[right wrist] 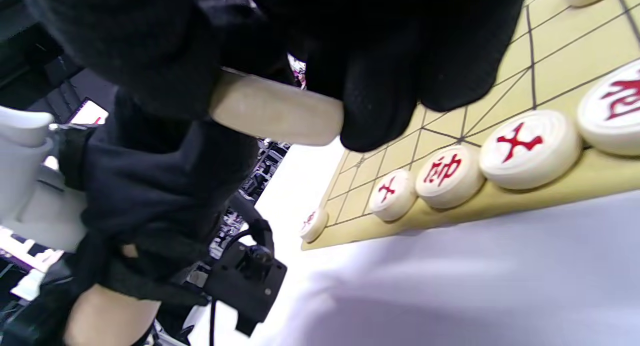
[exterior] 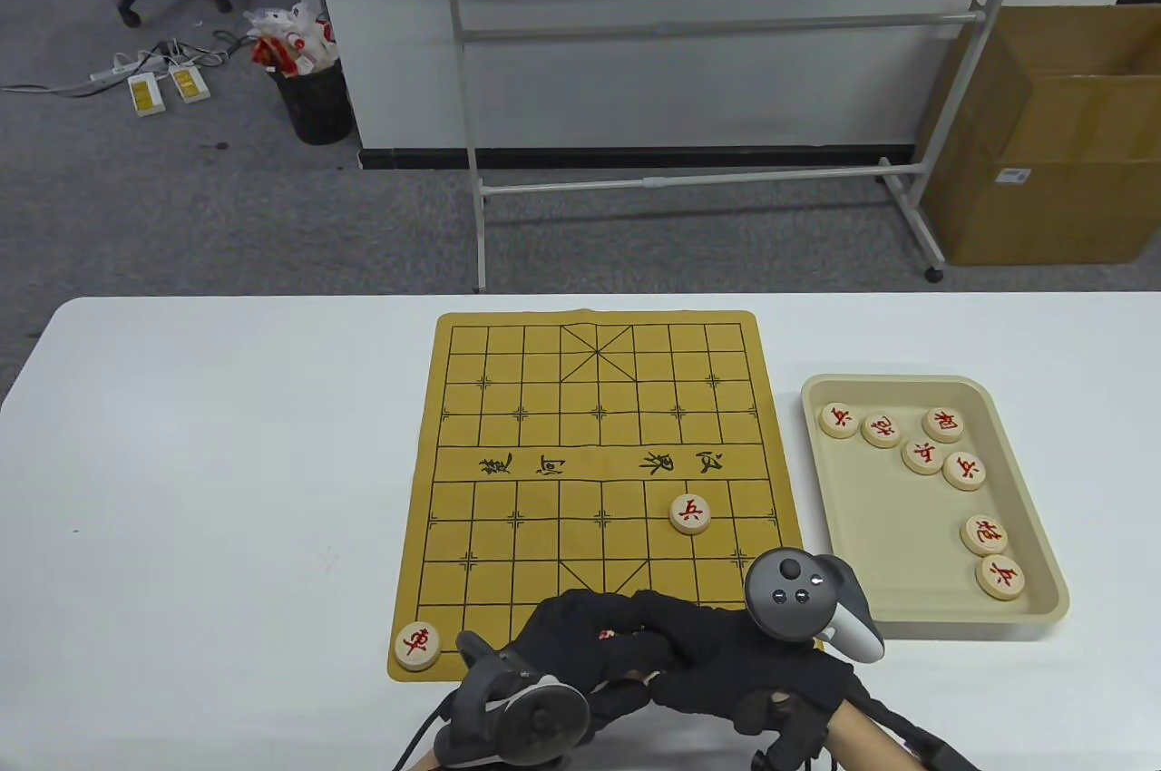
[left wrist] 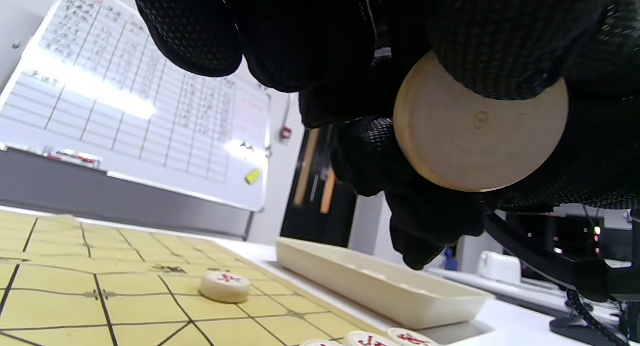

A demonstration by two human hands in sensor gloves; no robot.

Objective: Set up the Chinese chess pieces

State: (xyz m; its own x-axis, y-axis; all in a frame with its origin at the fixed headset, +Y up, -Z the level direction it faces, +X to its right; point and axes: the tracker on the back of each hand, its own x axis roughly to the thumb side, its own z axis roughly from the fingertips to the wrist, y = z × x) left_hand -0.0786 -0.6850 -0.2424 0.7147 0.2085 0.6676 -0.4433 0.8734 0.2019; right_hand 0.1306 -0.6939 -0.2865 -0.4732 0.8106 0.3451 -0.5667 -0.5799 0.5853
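- I have one chess piece (left wrist: 480, 126) up off the board (exterior: 544, 408), caught between my two hands over the near edge; its plain underside faces the left wrist camera.
- My left hand (exterior: 590, 635) has fingers curled across the disc's face, and my right hand (exterior: 753, 671) pinches its rim, as the right wrist view shows; which hand bears the load I cannot tell.
- It looks like a turned wooden disc: light, stiff and smooth. I judge it will not bend or break, but the rounded rim could slip from glove fabric.
- The best hold, I think, is thumb and finger on opposite points of the rim, which leaves the red-marked face visible and lets it go down flat on an intersection.
- Other pieces stand along the near row: a corner piece (exterior: 417, 645), then several side by side in the right wrist view (right wrist: 530, 149). I would lower mine straight down so as not to nudge them.
- One more piece (exterior: 690, 513) sits alone further up the board.
- The tray (exterior: 1025, 608), on the bench just right of the board, holds seven pieces; these lie flat, so their rims are free to pinch.
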